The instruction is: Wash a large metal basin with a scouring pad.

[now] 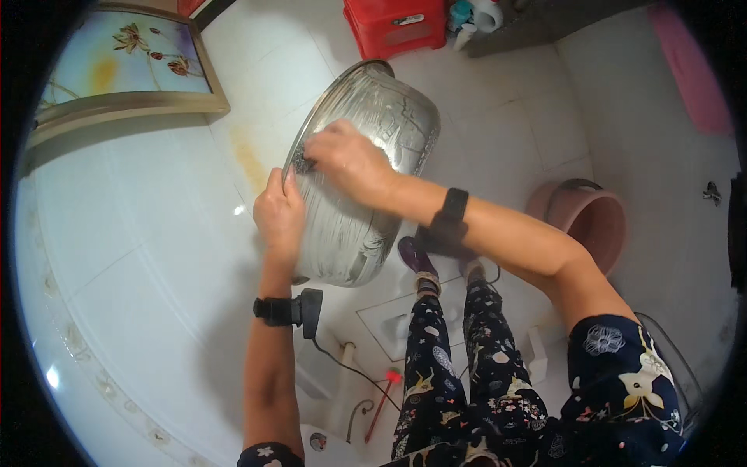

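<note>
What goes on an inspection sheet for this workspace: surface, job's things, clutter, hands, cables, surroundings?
Surface: pale tiled floor.
Job's things: large metal basin, held tilted, whitish streaks outside; dark scouring pad against it.
Clutter: red stool, white bottle, pink bucket, red-headed stick.
Hands: left hand grips the basin's rim; right hand holds the pad.
Cables: dark cable runs from the black device at the left wrist.
Surroundings: framed flower picture, wall tap.

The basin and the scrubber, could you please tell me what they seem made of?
Basin: probably stainless steel, shiny beneath whitish smears, judging by silvery reflections.
Scrubber: possibly steel wool, from its grey, speckled texture; the right hand partly hides it.
</note>
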The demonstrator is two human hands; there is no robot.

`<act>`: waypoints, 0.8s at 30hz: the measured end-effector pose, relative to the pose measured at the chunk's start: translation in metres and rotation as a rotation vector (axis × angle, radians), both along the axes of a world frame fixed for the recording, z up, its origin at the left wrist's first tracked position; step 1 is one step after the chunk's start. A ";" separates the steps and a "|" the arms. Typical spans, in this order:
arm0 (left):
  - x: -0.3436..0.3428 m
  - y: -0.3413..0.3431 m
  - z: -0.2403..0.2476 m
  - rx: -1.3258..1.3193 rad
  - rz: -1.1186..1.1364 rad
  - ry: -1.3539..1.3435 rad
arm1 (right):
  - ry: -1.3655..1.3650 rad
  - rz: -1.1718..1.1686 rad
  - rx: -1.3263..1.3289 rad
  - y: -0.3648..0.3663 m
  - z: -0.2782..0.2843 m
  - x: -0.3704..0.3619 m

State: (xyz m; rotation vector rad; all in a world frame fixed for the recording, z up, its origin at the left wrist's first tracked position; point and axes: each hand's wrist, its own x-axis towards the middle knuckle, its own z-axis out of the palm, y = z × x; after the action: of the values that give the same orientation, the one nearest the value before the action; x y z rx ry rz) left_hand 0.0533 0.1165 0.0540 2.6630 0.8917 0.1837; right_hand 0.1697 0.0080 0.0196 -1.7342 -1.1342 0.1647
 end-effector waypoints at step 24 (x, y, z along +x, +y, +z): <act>0.014 -0.022 -0.014 0.031 -0.119 -0.030 | 0.105 -0.521 -0.250 -0.084 -0.070 0.068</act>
State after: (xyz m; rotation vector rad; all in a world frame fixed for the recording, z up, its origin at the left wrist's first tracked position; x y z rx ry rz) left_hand 0.0672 0.0942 0.0396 2.7243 0.7247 0.2110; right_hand 0.2377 -0.0763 -0.0500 -2.1573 -0.5735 0.0755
